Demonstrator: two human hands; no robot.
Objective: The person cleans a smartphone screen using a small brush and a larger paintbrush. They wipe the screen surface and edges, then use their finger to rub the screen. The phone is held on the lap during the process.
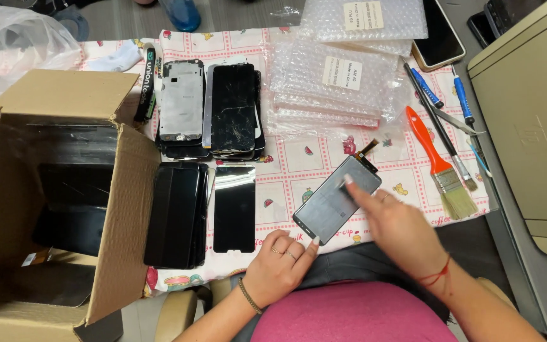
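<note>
A dark phone screen panel (330, 206) with a short flex cable at its far end lies tilted on the patterned cloth (299, 158). My left hand (280, 263) steadies its near corner with the thumb and fingers. My right hand (400, 228) rests over its right side, with the index finger stretched out and touching the glass near the top. Neither hand holds a tool.
Stacks of black screens (178, 215) and a single screen (234, 208) lie left, cracked panels (232, 107) behind. An open cardboard box (64, 190) stands far left. Bubble-wrap packets (337, 82), an orange brush (441, 168), screwdrivers (462, 101) and a phone (441, 35) lie at the right.
</note>
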